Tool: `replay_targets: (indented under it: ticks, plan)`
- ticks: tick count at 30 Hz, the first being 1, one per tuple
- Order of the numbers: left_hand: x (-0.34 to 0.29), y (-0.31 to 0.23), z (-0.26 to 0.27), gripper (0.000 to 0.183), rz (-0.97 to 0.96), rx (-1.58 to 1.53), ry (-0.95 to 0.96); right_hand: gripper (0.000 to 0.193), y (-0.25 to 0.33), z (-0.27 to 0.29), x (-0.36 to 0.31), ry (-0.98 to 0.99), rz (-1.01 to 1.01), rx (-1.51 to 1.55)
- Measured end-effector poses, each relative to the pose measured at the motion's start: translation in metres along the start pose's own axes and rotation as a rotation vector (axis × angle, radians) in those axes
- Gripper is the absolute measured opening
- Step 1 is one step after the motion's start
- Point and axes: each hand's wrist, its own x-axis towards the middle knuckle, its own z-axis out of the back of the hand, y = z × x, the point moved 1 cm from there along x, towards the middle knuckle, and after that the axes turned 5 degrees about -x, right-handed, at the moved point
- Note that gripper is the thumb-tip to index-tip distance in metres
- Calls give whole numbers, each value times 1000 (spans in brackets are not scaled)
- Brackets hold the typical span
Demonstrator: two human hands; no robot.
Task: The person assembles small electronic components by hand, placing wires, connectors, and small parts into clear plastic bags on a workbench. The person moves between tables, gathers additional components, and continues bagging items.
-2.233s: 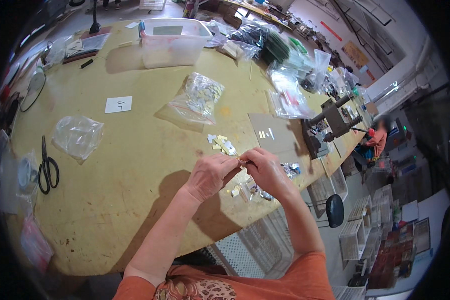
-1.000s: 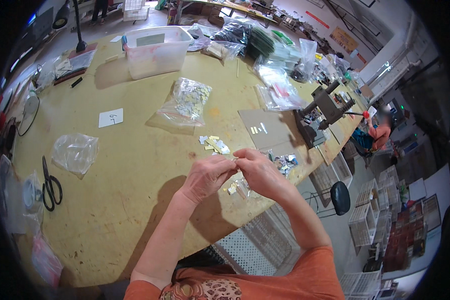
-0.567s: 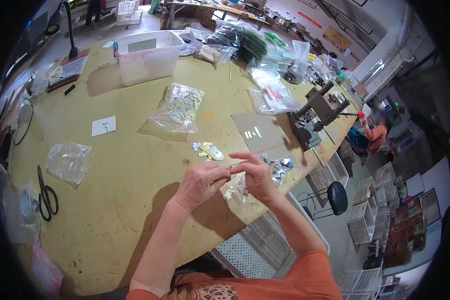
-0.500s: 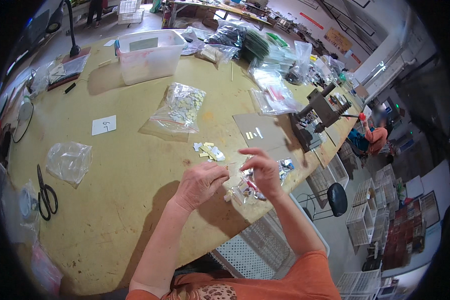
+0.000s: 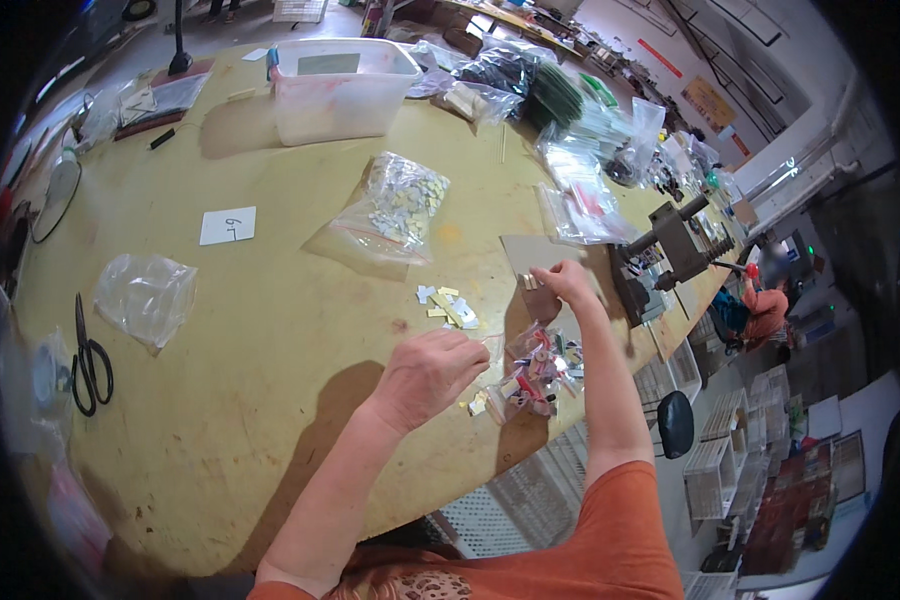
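My left hand (image 5: 432,375) is closed above the table, fingers pressed together. What it pinches is too small or hidden to name; a faint clear edge shows by the fingertips. Just beyond lies a small pile of white and yellow flat pieces (image 5: 448,306). My right hand (image 5: 570,284) reaches over the grey board (image 5: 522,250), with thumb and fingers pinched at small pale strips (image 5: 528,283). Whether a strip is between those fingertips cannot be made out. Under the right forearm sits a heap of small filled clear packets (image 5: 542,370) with coloured contents.
A clear bag of small pieces (image 5: 402,210) lies mid-table, with a translucent bin (image 5: 340,105) behind. A hand press (image 5: 670,245) stands at the right edge. Black scissors (image 5: 90,365), an empty-looking bag (image 5: 148,298) and a white card (image 5: 227,226) lie left. A person (image 5: 766,305) sits far right.
My right hand has moved from above the packets, forward and right, to the strips on the grey board. My left hand remains closed near the pile. The whole view has shifted somewhat.
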Motion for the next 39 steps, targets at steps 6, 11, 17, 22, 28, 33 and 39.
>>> replay_targets:
  ticks: [6,11,17,22,28,33,39]
  plan:
    - [0,1,-1,9,-10,23,20,42,0,-10,2,67,165,-34]
    - [-1,4,0,9,8,14,-9,28,12,-14,5,103,162,10]
    - [-1,5,1,9,-8,6,-15,14,20,-12,7,243,110,100]
    - [-3,7,-2,9,-14,15,-7,12,21,-13,8,278,61,131]
    - [-2,5,1,10,-15,18,-13,12,24,-15,0,155,151,118]
    - [-1,6,-1,9,-23,29,-14,15,10,-22,7,141,158,201]
    - [-1,6,0,10,1,39,-10,16,17,-11,-11,289,93,442]
